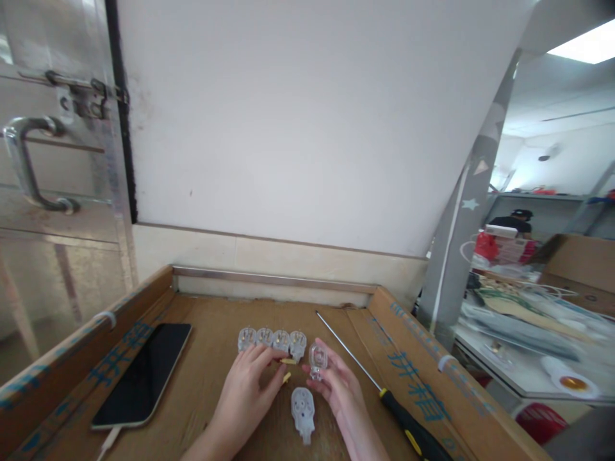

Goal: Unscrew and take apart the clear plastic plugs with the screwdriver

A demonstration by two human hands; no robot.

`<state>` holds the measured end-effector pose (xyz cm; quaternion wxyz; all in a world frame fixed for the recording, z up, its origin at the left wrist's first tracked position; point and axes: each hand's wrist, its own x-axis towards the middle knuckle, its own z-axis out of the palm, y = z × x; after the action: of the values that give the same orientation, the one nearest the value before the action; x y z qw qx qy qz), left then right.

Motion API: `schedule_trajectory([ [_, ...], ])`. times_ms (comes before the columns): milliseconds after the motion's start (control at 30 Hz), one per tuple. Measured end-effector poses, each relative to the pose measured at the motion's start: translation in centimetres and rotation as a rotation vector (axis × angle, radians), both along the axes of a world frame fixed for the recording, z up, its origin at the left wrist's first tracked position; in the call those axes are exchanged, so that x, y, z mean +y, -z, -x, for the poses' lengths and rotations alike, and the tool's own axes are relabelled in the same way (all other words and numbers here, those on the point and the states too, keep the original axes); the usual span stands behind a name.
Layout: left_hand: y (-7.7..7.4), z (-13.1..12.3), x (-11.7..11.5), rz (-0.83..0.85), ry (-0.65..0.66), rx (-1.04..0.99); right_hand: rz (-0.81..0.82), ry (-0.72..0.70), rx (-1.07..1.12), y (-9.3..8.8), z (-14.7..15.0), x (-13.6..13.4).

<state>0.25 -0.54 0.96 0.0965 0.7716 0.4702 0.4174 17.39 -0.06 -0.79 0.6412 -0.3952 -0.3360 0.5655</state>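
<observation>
So the right hand (339, 387) is pinching a clear plug shell (318, 360) between thumb and fingertips, just above the cardboard floor near the middle of the cardboard tray (144, 294). The shell is a small rounded see-through plastic piece with a bit of metal glinting inside, and its long axis runs away from the person, toward the wall. The left hand (247, 384) is closed at the fingertips on a tiny brass pin (289, 362), which lies sideways with its tip aimed at the shell and nearly touches it. Just behind the hands sits a row of four more clear shells (271, 339), side by side and touching. A flat translucent cover (302, 410) lies between the wrists, narrow end toward the person. A screwdriver (384, 392) with a thin steel shaft and a black-yellow handle lies diagonally on the right, and a glossy black phone (144, 374) lies on the left.
</observation>
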Motion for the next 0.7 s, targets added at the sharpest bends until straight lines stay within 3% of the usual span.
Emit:
schedule_trajectory([
  [200, 0.3, -0.2, 0.0, -0.047, 0.035, -0.021, 0.011, -0.19, -0.033, -0.3, 0.3, -0.5],
  [367, 0.7, -0.2, 0.1, -0.06, 0.066, -0.021, 0.015, -0.244, -0.024, -0.4, 0.2, -0.7],
  [700, 0.4, -0.2, -0.1, -0.056, 0.096, -0.043, 0.004, -0.408, -0.055, 1.3, -0.1, 0.0],
])
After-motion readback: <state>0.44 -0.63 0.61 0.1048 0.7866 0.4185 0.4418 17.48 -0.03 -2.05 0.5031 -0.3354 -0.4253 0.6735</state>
